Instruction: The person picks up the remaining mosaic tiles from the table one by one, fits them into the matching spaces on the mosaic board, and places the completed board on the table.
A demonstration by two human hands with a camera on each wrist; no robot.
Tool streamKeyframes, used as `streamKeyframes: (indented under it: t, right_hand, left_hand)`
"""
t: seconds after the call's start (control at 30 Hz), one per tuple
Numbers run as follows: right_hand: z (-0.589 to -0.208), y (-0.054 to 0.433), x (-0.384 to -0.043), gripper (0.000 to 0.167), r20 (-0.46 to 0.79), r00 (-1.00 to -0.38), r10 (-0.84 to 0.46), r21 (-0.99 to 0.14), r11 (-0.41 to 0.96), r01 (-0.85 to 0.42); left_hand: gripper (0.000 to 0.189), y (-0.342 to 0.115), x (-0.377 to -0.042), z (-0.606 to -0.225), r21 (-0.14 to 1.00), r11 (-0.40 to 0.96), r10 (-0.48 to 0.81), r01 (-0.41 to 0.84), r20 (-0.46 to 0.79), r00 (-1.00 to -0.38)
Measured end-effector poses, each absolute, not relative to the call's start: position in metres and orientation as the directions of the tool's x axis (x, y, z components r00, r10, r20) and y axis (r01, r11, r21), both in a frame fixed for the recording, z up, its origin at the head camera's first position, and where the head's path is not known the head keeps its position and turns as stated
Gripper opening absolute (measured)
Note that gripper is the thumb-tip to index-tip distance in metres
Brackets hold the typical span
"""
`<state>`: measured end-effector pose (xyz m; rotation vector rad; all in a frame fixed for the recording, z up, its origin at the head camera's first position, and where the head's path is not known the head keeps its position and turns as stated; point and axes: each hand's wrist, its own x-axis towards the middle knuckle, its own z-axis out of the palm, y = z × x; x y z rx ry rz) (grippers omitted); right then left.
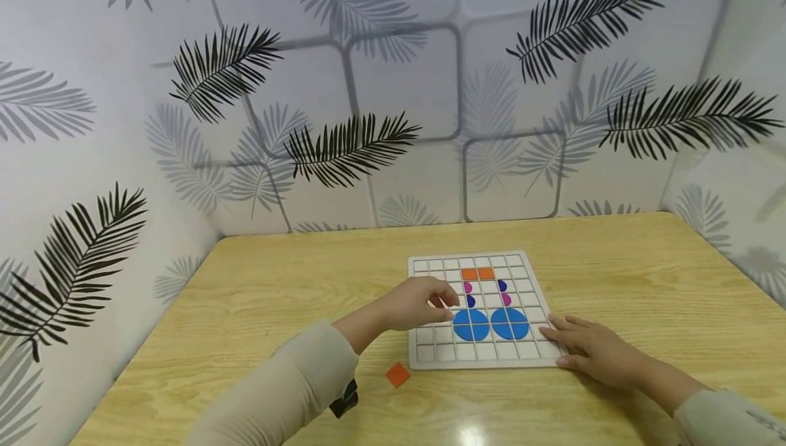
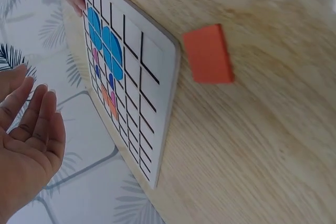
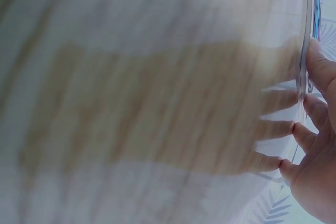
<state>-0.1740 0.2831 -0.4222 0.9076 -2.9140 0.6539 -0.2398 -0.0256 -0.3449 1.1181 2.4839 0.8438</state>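
A white grid board [image 1: 479, 364] lies on the table. Two large blue circles [image 1: 462, 332] sit in its lower rows, with small magenta and dark blue half-round pieces [image 1: 471, 301] above them. A pair of orange squares [image 1: 486, 273] is near the top. My left hand [image 1: 417, 304] hovers over the board's left part, fingers loosely bent and holding nothing, as the left wrist view shows. My right hand [image 1: 592, 347] rests at the board's right edge, its fingertips touching the rim. One loose orange square [image 1: 398, 375] lies on the wood just off the board's lower left corner.
The light wooden table [image 1: 276, 282] extends around the board on every side. Behind it stands a wall [image 1: 417, 180] covered in leaf-patterned paper. A dark wrist device [image 1: 344, 399] shows below my left sleeve.
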Motion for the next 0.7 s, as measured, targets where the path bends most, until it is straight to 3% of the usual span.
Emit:
streamKeyframes:
  t: [0.7]
  right_hand:
    - [-0.42, 0.281, -0.173, 0.05, 0.115, -0.848, -0.517, -0.394, 0.76, -0.517]
  left_hand:
    - [0.02, -0.088, -0.223, -0.37, 0.604, 0.609, 0.71, 0.513, -0.127, -0.693]
